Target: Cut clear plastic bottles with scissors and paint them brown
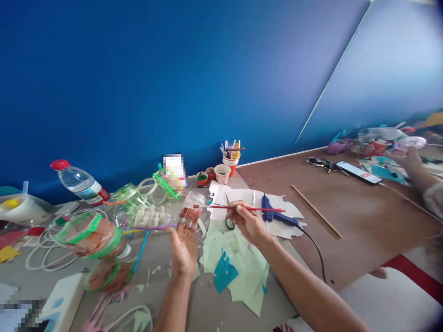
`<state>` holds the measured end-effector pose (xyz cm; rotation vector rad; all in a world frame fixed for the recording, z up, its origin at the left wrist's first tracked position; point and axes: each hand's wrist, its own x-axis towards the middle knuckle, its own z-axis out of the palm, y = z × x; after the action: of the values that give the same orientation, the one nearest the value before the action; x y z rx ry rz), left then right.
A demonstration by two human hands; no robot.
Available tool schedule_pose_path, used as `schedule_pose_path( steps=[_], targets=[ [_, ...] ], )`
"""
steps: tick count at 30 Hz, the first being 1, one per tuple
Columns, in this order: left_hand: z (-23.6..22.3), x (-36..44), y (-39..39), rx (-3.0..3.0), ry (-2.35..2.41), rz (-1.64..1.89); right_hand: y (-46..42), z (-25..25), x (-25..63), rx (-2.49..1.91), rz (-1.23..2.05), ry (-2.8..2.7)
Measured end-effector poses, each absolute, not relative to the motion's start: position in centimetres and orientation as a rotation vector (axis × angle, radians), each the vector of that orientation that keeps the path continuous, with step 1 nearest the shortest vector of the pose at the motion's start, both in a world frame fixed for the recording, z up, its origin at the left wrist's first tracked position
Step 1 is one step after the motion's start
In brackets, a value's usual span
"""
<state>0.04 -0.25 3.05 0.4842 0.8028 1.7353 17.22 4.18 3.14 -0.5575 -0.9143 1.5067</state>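
My left hand (184,252) is closed around a clear plastic cup (194,203), tilted and partly coated in reddish-brown paint. In my right hand (249,222) is a thin red paintbrush (221,207), held level, its tip pointing left at the cup; whether the bristles touch it I cannot tell. Below my right hand, the black handle of a pair of scissors (230,224) shows. A blue glue gun (277,214) lies on white paper (242,193) just right of that hand. Small paint cups, one with green paint (201,178), stand beyond both hands.
Left lie a water bottle (83,184), a brown-painted bottle with green bands (92,235), coiled white cable and straws. Green paper scraps (238,267) cover the table's front. Right are a wooden stick (316,211), a phone (359,172) and another person's hand (410,163) holding a lid-like disc.
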Motion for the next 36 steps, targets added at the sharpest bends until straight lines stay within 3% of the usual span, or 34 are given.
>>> schedule_pose_path(
  steps=[6,15,20,25,36],
  targets=[
    [0.5,-0.8,-0.3,0.797,1.025,1.741,4.2,3.5,17.3,-0.576,1.511,-0.909],
    [3.2,0.0,-1.6,0.809,0.901,1.764,4.2,3.5,17.2,-0.638,1.495,-0.913],
    [2.3,-0.3,-1.2,0.873,0.902,1.817,4.3,3.4,17.3,-0.653,1.496,-0.907],
    [1.3,-0.2,-0.4,0.728,0.899,1.822,4.3,3.4,17.3,-0.645,1.507,-0.903],
    [4.3,-0.7,-0.6,0.319,0.693,1.77,4.5,2.8,17.0,-0.668,1.494,-0.917]
  ],
)
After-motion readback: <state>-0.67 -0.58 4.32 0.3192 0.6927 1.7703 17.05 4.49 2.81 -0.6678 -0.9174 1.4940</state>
